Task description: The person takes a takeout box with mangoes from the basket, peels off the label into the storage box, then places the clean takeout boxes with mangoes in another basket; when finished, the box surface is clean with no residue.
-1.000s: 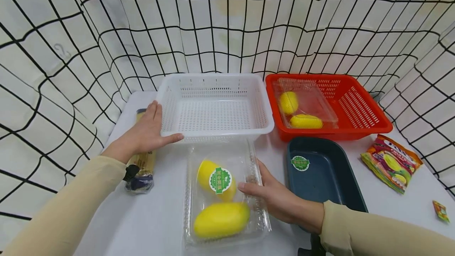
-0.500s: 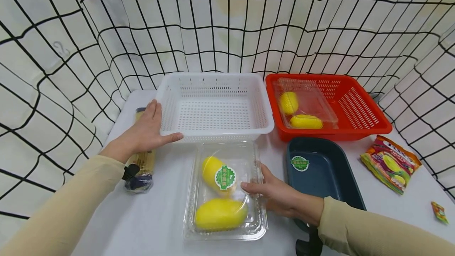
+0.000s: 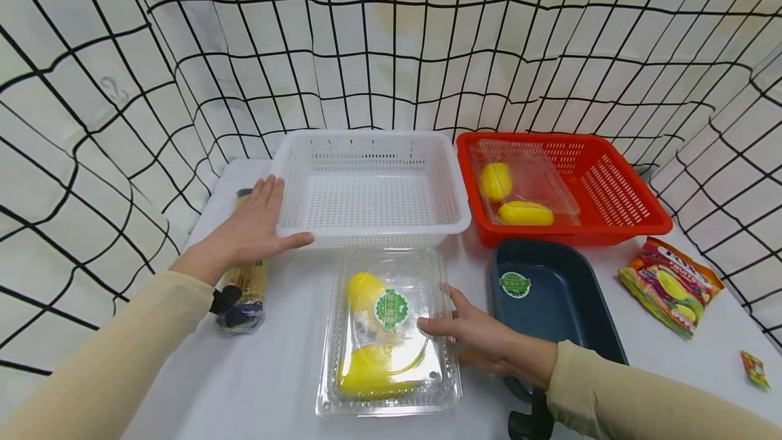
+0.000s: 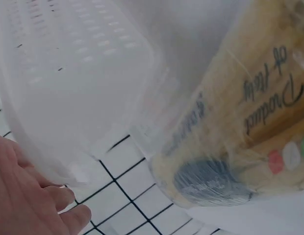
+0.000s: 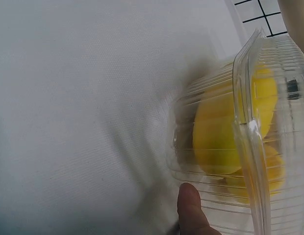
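Note:
In the head view my left hand [image 3: 247,233] rests at the front left corner of a white perforated plastic basket [image 3: 366,230], fingers straight along its side and thumb along the front rim. My right hand [image 3: 489,341] grips the right side of a clear plastic clamshell box [image 3: 385,409], thumb on top and other fingers partly hidden beneath. Inside lie two yellow oblong fruits, one fruit [image 3: 364,288] behind the other, and a green round sticker [image 3: 391,309] marks the lid. The right wrist view shows a finger [image 5: 190,203] under the box [image 5: 250,127], close over the white tabletop.
Under my left forearm lies a pack of spaghetti [image 3: 249,287]. A red basket [image 3: 623,231] at the back right holds another clear box of yellow fruits [image 3: 522,214]. Right of my hand sit a dark blue pan [image 3: 559,297], a candy bag [image 3: 672,287] and a small wrapped sweet [image 3: 755,369]. Black wire mesh encloses the table.
The clear box has shifted slightly right and tilted in my right hand, its front edge now plainly visible and glare across the lid. My left hand stays at the white basket.

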A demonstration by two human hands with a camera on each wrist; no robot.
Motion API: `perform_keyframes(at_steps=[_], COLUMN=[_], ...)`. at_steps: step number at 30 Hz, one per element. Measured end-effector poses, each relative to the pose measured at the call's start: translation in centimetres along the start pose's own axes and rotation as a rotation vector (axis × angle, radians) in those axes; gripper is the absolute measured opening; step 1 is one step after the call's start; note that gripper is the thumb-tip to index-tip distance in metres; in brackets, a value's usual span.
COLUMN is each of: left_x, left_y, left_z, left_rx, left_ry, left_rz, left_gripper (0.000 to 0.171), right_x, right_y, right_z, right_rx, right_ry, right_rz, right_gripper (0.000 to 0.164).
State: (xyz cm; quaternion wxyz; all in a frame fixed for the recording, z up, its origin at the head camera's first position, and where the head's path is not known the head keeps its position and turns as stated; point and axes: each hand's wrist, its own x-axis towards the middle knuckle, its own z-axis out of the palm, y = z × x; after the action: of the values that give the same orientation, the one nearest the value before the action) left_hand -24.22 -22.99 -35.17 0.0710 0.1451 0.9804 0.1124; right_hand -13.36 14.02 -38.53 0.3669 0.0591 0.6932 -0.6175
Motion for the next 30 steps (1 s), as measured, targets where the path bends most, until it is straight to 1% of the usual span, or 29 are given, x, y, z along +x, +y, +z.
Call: perform_keyframes(at_steps=[2, 4, 5, 7, 9, 11, 12, 13, 15, 16, 20, 23, 26, 28, 30], left_x=[-0.6, -1.4, -1.9, -2.7, -3.5, -4.2, -4.4, -4.7, -4.9, -5.0, -4.8, -4.7, -4.8, -4.9, -5.2], left_y=[0.5, 1.5, 2.1, 3.5, 5.0, 6.4, 6.9, 7.4, 8.0, 8.1, 8.1, 8.0, 8.3, 8.4, 8.6], left_z=[0.1, 0.3, 0.6, 1.2, 2.1, 3.2, 3.7, 4.2, 5.0, 5.3, 6.1, 6.2, 6.3, 6.3, 6.5], left_rx=[-0.001, -0.009, -0.013, -0.022, -0.032, -0.042, -0.045, -0.045, -0.046, -0.041, -0.026, -0.008, 0.023, 0.04, 0.055], left_ry=[0.041, 0.11, 0.154, 0.243, 0.305, 0.328, 0.32, 0.302, 0.257, 0.228, 0.121, 0.063, 0.036, 0.041, 0.057], left_rz=[0.038, 0.112, 0.166, 0.3, 0.435, 0.552, 0.591, 0.615, 0.634, 0.628, 0.568, 0.522, 0.486, 0.47, 0.461], left_gripper=[0.117, 0.11, 0.106, 0.1, 0.094, 0.091, 0.091, 0.091, 0.094, 0.096, 0.107, 0.112, 0.116, 0.118, 0.119], right_x=[0.0, 0.0, -0.1, -0.1, -0.2, -0.2, -0.2, -0.2, -0.2, -0.2, -0.1, 0.0, 0.1, 0.2, 0.3], right_y=[0.1, 0.1, 0.1, 0.0, -0.2, -0.3, -0.4, -0.5, -0.6, -0.7, -0.8, -1.1, -1.4, -1.5, -1.6], right_z=[0.0, -0.1, -0.1, -0.2, -0.2, -0.3, -0.3, -0.4, -0.4, -0.5, -0.7, -1.0, -1.3, -1.5, -1.6], right_rx=[-0.004, -0.009, -0.013, -0.025, -0.034, -0.043, -0.047, -0.052, -0.062, -0.069, -0.109, -0.125, -0.127, -0.134, -0.156], right_ry=[-0.005, -0.013, -0.018, -0.025, -0.034, -0.041, -0.043, -0.044, -0.046, -0.045, -0.046, -0.073, -0.117, -0.143, -0.152], right_rz=[0.006, 0.009, 0.009, 0.012, 0.013, 0.017, 0.018, 0.02, 0.024, 0.029, 0.045, 0.045, 0.031, 0.018, -0.002], right_gripper=[0.09, 0.089, 0.089, 0.088, 0.088, 0.088, 0.088, 0.088, 0.089, 0.089, 0.092, 0.093, 0.092, 0.092, 0.091])
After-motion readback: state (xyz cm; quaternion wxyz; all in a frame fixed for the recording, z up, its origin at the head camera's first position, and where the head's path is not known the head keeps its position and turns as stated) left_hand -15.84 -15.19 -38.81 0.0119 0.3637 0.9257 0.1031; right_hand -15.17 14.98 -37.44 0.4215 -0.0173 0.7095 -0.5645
